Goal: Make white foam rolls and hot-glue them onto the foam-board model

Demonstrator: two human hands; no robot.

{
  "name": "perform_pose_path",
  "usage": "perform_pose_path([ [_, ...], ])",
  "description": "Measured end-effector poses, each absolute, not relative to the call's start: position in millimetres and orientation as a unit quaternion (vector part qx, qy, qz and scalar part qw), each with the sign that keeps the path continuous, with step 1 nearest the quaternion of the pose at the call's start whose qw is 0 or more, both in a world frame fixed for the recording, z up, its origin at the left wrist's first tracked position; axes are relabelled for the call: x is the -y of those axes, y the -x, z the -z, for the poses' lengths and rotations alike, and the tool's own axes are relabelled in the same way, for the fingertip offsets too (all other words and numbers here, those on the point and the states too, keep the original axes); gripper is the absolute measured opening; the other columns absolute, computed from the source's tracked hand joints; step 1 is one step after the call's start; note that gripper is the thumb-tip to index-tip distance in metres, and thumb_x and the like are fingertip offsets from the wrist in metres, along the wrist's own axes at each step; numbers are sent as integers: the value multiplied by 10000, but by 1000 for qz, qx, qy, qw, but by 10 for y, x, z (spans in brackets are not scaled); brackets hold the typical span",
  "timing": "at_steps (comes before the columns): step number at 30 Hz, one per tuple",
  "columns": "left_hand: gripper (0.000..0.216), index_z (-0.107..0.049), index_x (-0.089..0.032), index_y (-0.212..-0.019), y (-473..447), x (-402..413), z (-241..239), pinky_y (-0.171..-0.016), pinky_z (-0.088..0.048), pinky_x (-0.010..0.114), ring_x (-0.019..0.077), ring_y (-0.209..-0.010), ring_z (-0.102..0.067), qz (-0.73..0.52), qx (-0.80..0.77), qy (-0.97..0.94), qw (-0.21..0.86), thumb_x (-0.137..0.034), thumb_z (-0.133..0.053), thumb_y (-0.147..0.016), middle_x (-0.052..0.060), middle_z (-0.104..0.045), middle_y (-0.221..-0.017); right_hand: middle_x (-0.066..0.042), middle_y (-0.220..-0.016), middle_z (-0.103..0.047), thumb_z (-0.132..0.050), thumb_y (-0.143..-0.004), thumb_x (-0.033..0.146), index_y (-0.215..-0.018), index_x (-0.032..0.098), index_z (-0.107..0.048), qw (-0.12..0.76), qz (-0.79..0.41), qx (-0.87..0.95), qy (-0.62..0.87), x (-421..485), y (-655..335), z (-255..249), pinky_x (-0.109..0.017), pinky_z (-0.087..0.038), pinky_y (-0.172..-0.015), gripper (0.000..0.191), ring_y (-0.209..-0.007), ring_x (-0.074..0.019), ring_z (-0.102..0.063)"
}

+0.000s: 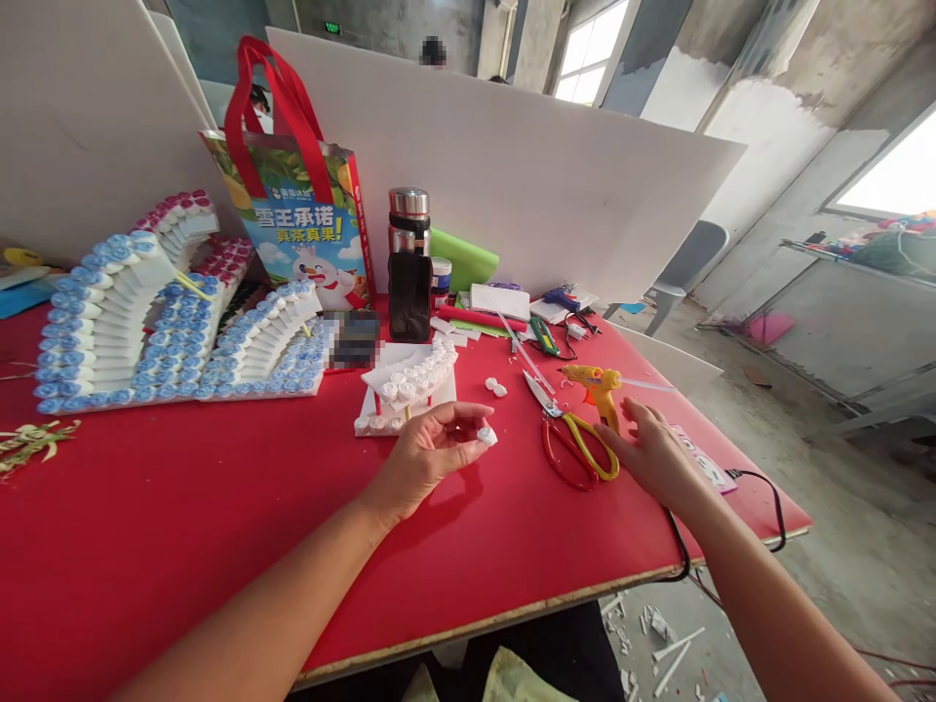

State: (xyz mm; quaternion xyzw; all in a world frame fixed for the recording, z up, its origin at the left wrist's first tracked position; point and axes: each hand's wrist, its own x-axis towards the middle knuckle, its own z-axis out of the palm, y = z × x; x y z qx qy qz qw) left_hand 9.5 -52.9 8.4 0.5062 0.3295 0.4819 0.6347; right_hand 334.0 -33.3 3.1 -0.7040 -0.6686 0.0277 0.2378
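Observation:
Between the thumb and fingertips of my left hand [431, 450] is a small white rosette [487, 436]. Just behind that hand stands a small white tiered piece [409, 385] covered with similar rosettes, its upper curved row raised on short posts. My right hand [650, 450] is beside the handle of a yellow hot glue gun [596, 380], fingers apart; whether it touches the handle is hard to see. Scissors [577, 444] with one red and one yellow handle lie between my hands. A couple of loose white rosettes [495, 387] rest farther back.
Blue-and-white rosette pieces [109, 322] fill the table's left side. A shopping bag [307, 224], a thermos [409, 214] and a dark phone [410, 297] stand at the back before a white partition [512, 175]. A black cord [775, 507] hangs over the right edge.

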Motion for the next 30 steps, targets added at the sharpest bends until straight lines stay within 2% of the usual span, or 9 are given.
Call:
perform_pose_path([
  [1, 344, -679, -196, -1144, -90, 533, -89, -885, -464, 300, 152, -935, -562, -474, -326, -524, 628, -237, -748, -810, 49, -601, -1009, -183, -1258, -632, -544, -859, 592, -1244, 148, -626, 230, -19, 676, 700, 483, -3296, -121, -423, -509, -801, 594, -998, -314, -642],
  [3, 388, -636, -198, -1207, -83, 545, -105, -892, -460, 314, 156, -928, -557, -452, -313, -577, 604, -229, -721, -830, 48, -585, -996, -123, -1213, -659, -517, -923, 518, -1224, 223, -656, 258, -38, 693, 672, 736, -3164, -326, -399, -503, -831, 443, -1007, -282, -644],
  [6, 496, -552, -218, -1310, -84, 579, -142, -924, -446, 331, 160, -937, -560, -414, -291, -650, 568, -188, -694, -836, 39, -580, -992, -79, -1068, -677, -575, -937, 429, -1226, 259, -681, 292, -223, 770, 522, 881, -2883, -585, -315, -509, -787, 352, -901, -199, -639],
  [8, 580, -496, -236, -1367, -94, 609, -179, -939, -446, 337, 164, -959, -566, -390, -287, -677, 555, -163, -688, -825, 37, -576, -1011, -55, -947, -651, -609, -929, 380, -1258, 258, -675, 252, -337, 798, 431, 820, -2694, -656, -282, -492, -704, 358, -782, -154, -591],
  [11, 639, -439, -258, -1420, -106, 654, -237, -964, -453, 350, 177, -1011, -575, -352, -296, -698, 548, -174, -676, -833, 44, -574, -1059, -4, -790, -567, -631, -912, 280, -1286, 264, -667, 195, -402, 817, 365, 649, -2488, -636, -255, -429, -621, 376, -669, -114, -489],
  [17, 719, -370, -298, -1481, -78, 696, -293, -1006, -452, 365, 203, -1098, -579, -311, -314, -716, 540, -218, -679, -837, 63, -576, -1174, -21, -895, -614, -622, -874, 171, -1274, 274, -671, 123, -379, 857, 326, 520, -2374, -602, -243, -386, -578, 416, -630, -90, -464],
  [23, 688, -380, -277, -1478, -63, 698, -325, -972, -473, 345, 209, -1078, -609, -298, -298, -717, 556, -221, -655, -849, 68, -617, -1136, -27, -899, -643, -628, -851, 152, -1154, 238, -710, 124, -383, 857, 322, 525, -2360, -590, -251, -411, -593, 325, -640, -101, -482],
  [30, 699, -383, -269, -1474, -42, 689, -319, -1008, -453, 365, 212, -1094, -611, -297, -298, -711, 563, -162, -637, -832, 61, -625, -1111, -27, -901, -617, -656, -829, 145, -1085, 230, -705, 152, -358, 869, 306, 549, -2345, -540, -246, -405, -609, 274, -672, -108, -477],
])
